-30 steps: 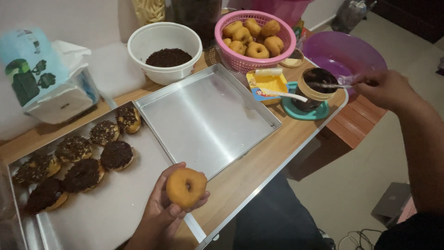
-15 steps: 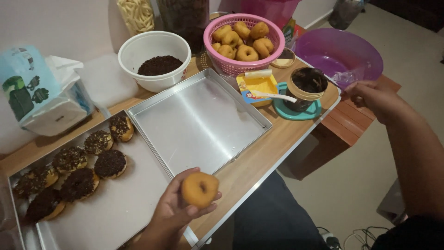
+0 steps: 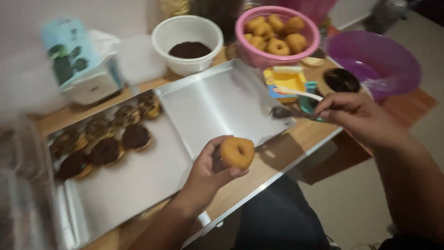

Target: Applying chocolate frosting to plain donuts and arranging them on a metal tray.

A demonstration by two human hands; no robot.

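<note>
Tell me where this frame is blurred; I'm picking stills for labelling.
Head view: motion blur smears the left side, the tissue pack and coated doughnuts most; left hand with plain doughnut and right hand with spoon read softly but clearly.

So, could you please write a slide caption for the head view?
Left hand holds a plain doughnut above a metal tray; right hand brings a chocolate-coated spoon.

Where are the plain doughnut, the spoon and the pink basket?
plain doughnut (image 3: 237,153), head view, on its front ring.
spoon (image 3: 283,112), head view, on its dark bowl.
pink basket (image 3: 259,58), head view, on its front wall.
</note>
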